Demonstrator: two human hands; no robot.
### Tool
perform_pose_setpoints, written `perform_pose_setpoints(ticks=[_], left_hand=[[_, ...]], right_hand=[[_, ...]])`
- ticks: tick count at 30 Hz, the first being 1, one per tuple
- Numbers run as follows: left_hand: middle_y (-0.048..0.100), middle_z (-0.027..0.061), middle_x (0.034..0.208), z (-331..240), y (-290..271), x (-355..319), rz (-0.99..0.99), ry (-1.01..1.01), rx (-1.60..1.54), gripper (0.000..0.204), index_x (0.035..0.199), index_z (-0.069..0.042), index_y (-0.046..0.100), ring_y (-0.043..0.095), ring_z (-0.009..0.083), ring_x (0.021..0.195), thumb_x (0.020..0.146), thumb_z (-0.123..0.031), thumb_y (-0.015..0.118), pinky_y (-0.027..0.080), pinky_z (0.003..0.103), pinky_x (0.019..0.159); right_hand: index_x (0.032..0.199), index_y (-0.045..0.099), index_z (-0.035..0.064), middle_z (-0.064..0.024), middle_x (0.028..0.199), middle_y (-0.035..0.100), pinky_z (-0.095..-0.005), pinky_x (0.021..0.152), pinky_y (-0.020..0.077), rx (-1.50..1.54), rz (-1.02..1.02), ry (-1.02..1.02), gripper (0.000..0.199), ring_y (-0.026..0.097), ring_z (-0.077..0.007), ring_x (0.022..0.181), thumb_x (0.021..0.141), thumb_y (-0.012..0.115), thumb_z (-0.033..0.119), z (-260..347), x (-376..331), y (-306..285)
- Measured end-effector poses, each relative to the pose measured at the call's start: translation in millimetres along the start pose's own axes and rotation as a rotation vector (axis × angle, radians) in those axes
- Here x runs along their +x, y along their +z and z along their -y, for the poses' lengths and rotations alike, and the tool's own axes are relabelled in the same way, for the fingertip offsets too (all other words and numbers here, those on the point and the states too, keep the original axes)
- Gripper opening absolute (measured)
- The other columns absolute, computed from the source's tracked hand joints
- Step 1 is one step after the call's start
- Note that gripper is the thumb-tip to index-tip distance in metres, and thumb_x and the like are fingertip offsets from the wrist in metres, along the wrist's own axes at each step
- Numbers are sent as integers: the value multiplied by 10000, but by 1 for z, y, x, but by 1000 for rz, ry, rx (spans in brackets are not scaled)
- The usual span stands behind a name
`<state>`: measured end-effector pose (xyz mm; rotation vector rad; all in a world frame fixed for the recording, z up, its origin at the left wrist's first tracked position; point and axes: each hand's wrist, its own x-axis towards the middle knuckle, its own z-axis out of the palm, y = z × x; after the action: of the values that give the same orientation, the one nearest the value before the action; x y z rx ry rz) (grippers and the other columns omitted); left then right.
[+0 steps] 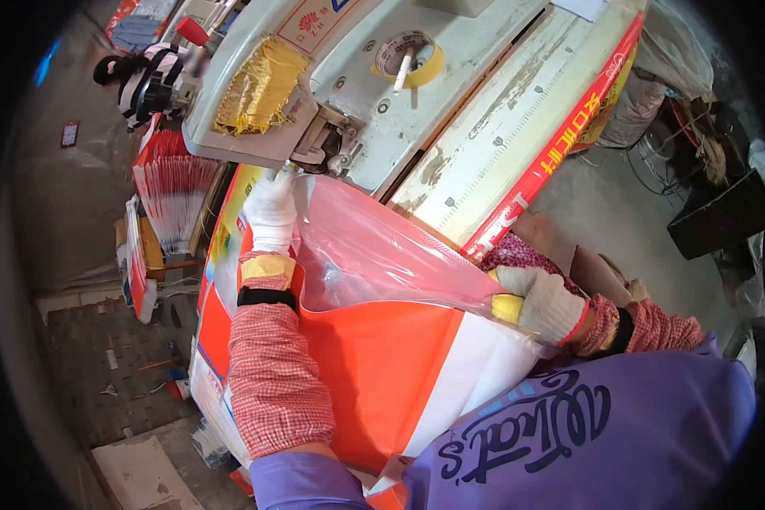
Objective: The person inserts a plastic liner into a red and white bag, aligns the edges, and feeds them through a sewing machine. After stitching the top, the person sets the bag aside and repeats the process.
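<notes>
A large orange-and-white sack [382,365] with a clear plastic liner [382,242] lies across my front, its mouth edge stretched between my hands. My left hand [270,212], in a white glove, is closed on the left end of that edge, right beside the presser foot [323,144] of a pale industrial sewing machine [251,93]. Its fingertips are partly hidden under the machine head. My right hand [540,302], in a grey glove with yellow wrapping on the fingers, grips the right end of the edge, near the ruler-marked table side.
A roll of yellow tape [433,68] with a white stick in it rests on the machine bed. A ruled board [501,119] with a red strip runs along the right. Stacked folded sacks [174,187] stand at left. A person [144,81] is farther back. A dark box [722,212] sits right.
</notes>
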<state>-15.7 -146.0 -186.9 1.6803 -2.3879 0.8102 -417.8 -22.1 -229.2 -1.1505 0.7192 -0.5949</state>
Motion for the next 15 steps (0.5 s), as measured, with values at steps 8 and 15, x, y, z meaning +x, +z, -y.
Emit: perform_pose_setpoints(ticks=[8,15], left_hand=[[635,95,898,6,12,19,145,7,-349,237,949,-143,637,618,320,805,722,-80,661,505,389,661],[626,145,862,-14,-56,18,547,-66,-106,183,981,-155,679,608,342,792,833,-188,576,490,435,697]], right_hand=[[1066,655,115,-143,739,656,-382,586,505,-855,-21,137,218,644,-305,650,882,555,176,52,-4,-1],[951,660,113,-135,664,633,-410,527,487,-1220,141,149,287,628,-302,592,916,514,357,59,-3,-2]])
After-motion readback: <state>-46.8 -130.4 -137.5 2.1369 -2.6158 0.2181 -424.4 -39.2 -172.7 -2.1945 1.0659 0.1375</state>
